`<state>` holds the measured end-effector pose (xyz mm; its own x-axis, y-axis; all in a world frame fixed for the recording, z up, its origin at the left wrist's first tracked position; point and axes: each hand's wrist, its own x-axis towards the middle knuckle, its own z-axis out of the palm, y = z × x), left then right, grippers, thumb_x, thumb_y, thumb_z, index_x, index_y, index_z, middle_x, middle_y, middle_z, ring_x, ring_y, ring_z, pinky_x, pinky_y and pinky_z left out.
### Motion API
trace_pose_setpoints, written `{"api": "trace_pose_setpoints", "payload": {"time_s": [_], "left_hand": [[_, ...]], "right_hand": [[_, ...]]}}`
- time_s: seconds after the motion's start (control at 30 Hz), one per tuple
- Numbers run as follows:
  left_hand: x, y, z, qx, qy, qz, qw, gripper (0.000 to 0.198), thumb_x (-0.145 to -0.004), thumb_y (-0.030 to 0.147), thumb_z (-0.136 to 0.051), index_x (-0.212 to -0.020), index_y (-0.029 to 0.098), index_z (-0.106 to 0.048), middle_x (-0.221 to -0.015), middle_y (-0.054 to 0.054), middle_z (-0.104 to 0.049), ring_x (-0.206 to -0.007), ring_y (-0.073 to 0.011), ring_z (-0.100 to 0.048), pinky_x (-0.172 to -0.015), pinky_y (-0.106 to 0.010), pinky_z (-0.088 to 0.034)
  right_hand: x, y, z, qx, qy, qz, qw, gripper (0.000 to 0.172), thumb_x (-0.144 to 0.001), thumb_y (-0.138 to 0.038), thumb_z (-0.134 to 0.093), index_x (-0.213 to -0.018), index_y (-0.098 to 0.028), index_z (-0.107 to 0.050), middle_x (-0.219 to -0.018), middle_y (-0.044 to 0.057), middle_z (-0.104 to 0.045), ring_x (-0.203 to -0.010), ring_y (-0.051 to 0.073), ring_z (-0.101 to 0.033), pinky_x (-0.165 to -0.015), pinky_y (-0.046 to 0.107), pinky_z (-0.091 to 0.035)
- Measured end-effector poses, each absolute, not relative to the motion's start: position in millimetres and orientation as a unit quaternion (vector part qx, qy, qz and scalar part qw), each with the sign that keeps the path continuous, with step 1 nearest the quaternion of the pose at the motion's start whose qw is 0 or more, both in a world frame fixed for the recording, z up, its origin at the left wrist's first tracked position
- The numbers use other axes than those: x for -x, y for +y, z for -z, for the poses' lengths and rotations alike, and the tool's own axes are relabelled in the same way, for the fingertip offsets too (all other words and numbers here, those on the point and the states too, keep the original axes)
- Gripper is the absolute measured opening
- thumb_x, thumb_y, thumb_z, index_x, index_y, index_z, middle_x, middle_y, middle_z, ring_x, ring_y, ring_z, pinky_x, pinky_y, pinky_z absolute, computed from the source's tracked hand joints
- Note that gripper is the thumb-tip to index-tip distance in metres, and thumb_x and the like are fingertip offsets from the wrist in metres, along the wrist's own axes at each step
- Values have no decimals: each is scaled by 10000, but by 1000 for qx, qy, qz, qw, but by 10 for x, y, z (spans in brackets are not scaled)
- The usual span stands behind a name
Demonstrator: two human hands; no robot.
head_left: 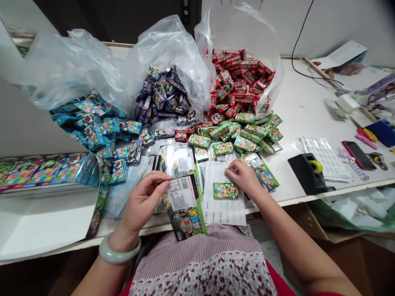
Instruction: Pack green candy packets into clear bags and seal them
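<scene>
The white bench (304, 94) runs along a pale wall (333, 24), and a black cable (298, 41) hangs down the wall behind it. A dark gap (123, 16) lies behind the bench's far left. Under the bench, grey floor (264, 238) shows beside a cardboard box (321, 230).

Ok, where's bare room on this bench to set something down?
Bare white tabletop shows between the green packets and the black tape dispenser. Crowded around the left hand and right hand, among the labelled mailer and white sheet.
</scene>
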<state>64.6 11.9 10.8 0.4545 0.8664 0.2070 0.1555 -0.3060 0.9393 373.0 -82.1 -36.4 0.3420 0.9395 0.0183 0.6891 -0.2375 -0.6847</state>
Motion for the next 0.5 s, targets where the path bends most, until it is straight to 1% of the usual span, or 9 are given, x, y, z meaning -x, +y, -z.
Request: {"api": "trace_pose_setpoints", "payload": {"time_s": [0.07,0.13,0.17,0.23,0.3,0.4,0.47,0.5], "left_hand": [[-683,114,-114,-711,348,-385,475,64,-874,237,-600,-912,211,-645,-906,-21,-635,-868,-158,-602,-749,-258,-491],[-739,100,-121,-705,340,-396,480,49,-859,227,-615,-897,205,-636,-880,-23,-631,-845,-155,-600,-732,-261,-489],[-771,89,-127,-703,338,-401,481,42,-851,225,-624,-886,203,-631,-864,-24,-628,-831,-154,-598,-721,-264,-488],[-830,65,-140,-700,338,-406,480,31,-841,223,-629,-863,201,-622,-835,-26,-621,-807,-154,-591,-696,-272,-484],[-872,42,-155,-702,335,-405,481,20,-843,217,-620,-854,201,-614,-821,-28,-612,-794,-155,-584,-684,-284,-478],[-889,16,-180,-705,327,-399,486,13,-851,201,-605,-864,204,-607,-829,-29,-603,-801,-155,-577,-697,-301,-470],[-876,6,-194,-705,325,-398,489,16,-855,194,-600,-865,206,-605,-833,-28,-596,-802,-156,-573,-704,-308,-464],[-866,4,-198,-703,325,-399,491,17,-857,191,-597,-863,205,-604,-831,-27,-593,-800,-156,-572,-703,-310,-461]], "right_hand": [[-3794,-838,296,752,-483,-252,371,234,-835,-411,-580,-733,-202,-556,-781,22,-574,-756,184,-558,-722,328,-463],[-3792,-818,119,737,-459,-288,405,292,-859,-466,-528,-732,-203,-538,-730,10,-566,-693,165,-545,-669,314,-463],[-3750,-788,-10,722,-466,-306,410,292,-859,-471,-530,-746,-203,-545,-732,8,-571,-683,157,-543,-657,307,-461],[-3588,-691,-310,649,-499,-385,425,234,-817,-435,-617,-786,-206,-579,-772,12,-597,-709,152,-549,-658,295,-458],[-3362,-554,-591,575,-564,-430,408,184,-835,-392,-618,-799,-212,-608,-785,19,-616,-727,153,-556,-675,300,-459],[-3045,-322,-815,514,-657,-422,356,158,-841,-352,-623,-750,-222,-627,-812,24,-649,-779,170,-583,-748,335,-465],[-2907,-191,-816,503,-683,-425,316,152,-827,-341,-639,-724,-229,-636,-787,20,-662,-761,174,-593,-735,340,-466],[-2864,-142,-790,503,-685,-435,298,147,-819,-337,-647,-717,-232,-640,-759,17,-662,-726,169,-591,-695,331,-465]]}}
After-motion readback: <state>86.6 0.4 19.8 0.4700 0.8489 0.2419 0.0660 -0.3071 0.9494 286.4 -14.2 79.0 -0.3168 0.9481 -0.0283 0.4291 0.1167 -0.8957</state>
